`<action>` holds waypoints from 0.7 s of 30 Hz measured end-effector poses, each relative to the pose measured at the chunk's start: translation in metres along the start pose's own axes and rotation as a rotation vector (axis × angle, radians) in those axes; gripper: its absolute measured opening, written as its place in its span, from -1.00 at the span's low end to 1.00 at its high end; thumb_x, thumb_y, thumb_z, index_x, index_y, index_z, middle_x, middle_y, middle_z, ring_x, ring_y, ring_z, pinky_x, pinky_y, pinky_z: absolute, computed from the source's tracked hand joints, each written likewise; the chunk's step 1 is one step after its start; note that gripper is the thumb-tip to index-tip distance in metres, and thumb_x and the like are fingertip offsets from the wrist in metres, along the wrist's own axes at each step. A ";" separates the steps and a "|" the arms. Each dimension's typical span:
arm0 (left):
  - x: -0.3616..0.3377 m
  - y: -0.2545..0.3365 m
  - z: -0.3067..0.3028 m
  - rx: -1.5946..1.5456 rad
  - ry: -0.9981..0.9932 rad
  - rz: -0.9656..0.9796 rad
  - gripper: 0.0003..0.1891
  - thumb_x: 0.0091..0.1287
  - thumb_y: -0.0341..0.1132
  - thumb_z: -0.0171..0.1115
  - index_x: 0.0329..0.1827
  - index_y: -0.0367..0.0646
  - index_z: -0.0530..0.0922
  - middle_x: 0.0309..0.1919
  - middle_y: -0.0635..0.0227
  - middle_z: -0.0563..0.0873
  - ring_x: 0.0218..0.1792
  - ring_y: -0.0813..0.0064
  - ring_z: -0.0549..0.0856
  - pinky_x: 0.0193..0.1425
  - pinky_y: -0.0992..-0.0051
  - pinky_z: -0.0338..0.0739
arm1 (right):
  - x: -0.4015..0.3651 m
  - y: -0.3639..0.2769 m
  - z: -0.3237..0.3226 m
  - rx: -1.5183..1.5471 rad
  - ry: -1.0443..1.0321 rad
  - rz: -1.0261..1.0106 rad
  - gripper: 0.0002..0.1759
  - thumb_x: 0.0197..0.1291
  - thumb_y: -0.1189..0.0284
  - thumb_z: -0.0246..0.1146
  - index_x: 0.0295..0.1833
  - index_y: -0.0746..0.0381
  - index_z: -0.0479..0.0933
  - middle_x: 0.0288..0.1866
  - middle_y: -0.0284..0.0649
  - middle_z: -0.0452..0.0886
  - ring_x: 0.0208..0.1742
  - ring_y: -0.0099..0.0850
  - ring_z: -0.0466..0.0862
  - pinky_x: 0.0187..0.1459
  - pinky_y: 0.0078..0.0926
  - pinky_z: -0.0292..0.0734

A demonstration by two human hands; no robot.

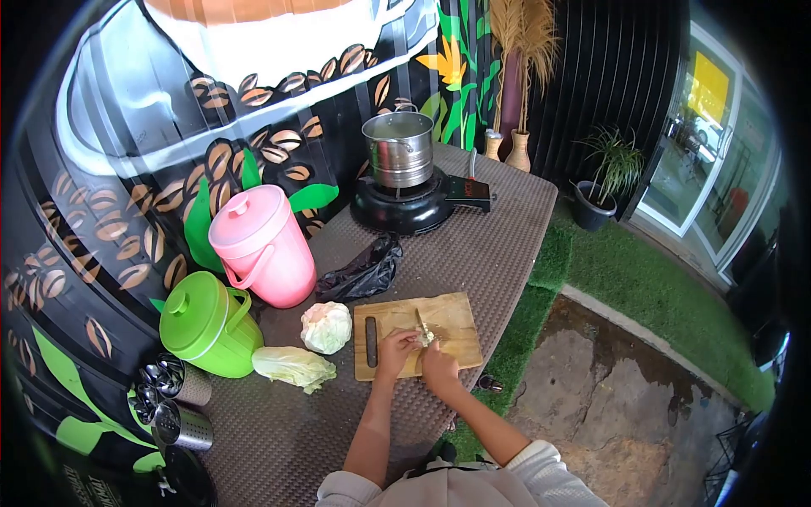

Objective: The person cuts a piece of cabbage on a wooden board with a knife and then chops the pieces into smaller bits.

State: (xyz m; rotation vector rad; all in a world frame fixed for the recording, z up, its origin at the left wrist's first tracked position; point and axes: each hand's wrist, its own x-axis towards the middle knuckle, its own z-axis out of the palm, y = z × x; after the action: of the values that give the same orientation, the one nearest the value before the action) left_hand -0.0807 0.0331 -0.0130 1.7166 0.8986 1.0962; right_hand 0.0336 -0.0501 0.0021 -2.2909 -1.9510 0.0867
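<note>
Over the wooden cutting board [465,325], my right hand [439,368] is closed around a knife, whose narrow blade [421,321] points away from me. My left hand [397,348] has its fingers pinched on a small pale piece of food [427,337] beside the blade. What kind of food it is I cannot make out. Small pale bits lie on the board near the knife. To the left of the board sit a round pale cabbage [326,328] and a longer napa cabbage [294,367].
A steel pot [398,152] stands on a black gas stove [405,209] at the table's far end. A black plastic bag [365,269], a pink lidded jug [269,253] and a green one [215,329] line the wall side. Metal cups [183,425] with cutlery stand at the left.
</note>
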 end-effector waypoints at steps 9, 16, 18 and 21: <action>-0.002 -0.015 0.003 0.051 0.042 0.024 -0.78 0.08 -0.56 0.43 -0.18 -0.27 0.74 -0.29 0.21 0.73 -0.24 0.39 0.74 -0.19 0.47 0.63 | -0.037 -0.014 0.002 0.094 -0.078 0.156 -0.59 0.20 0.37 0.18 0.06 0.44 0.44 -0.32 -0.11 0.67 -0.34 -0.14 0.76 -0.30 -0.19 0.69; -0.008 -0.006 0.007 0.053 0.036 -0.022 -0.85 0.16 -0.55 0.37 -0.21 -0.30 0.74 -0.24 0.18 0.76 -0.25 0.37 0.75 -0.18 0.48 0.64 | -0.013 0.005 -0.027 0.170 -0.044 0.074 -0.68 0.24 0.36 0.13 -0.03 0.39 0.40 -0.42 -0.12 0.69 -0.34 -0.08 0.76 -0.26 -0.18 0.69; -0.007 -0.005 0.007 0.046 0.046 -0.003 -0.85 0.16 -0.55 0.38 -0.20 -0.33 0.74 -0.26 0.16 0.76 -0.24 0.37 0.75 -0.16 0.47 0.65 | -0.017 0.009 -0.031 0.048 -0.063 -0.160 -0.69 0.24 0.36 0.14 -0.05 0.37 0.38 -0.38 -0.04 0.71 -0.33 -0.09 0.77 -0.27 -0.20 0.69; -0.009 0.004 0.003 0.216 0.027 0.032 -0.87 0.17 -0.55 0.36 -0.22 -0.33 0.74 -0.28 0.14 0.76 -0.26 0.35 0.75 -0.20 0.46 0.64 | -0.033 -0.016 -0.023 0.171 -0.107 0.170 -0.64 0.24 0.35 0.15 -0.01 0.42 0.36 -0.33 0.01 0.71 -0.30 -0.10 0.77 -0.26 -0.19 0.69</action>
State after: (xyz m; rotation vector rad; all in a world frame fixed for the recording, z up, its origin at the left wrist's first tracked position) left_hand -0.0805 0.0230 -0.0128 1.9011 1.0409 1.0770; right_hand 0.0155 -0.0820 0.0255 -2.3758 -1.7153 0.3844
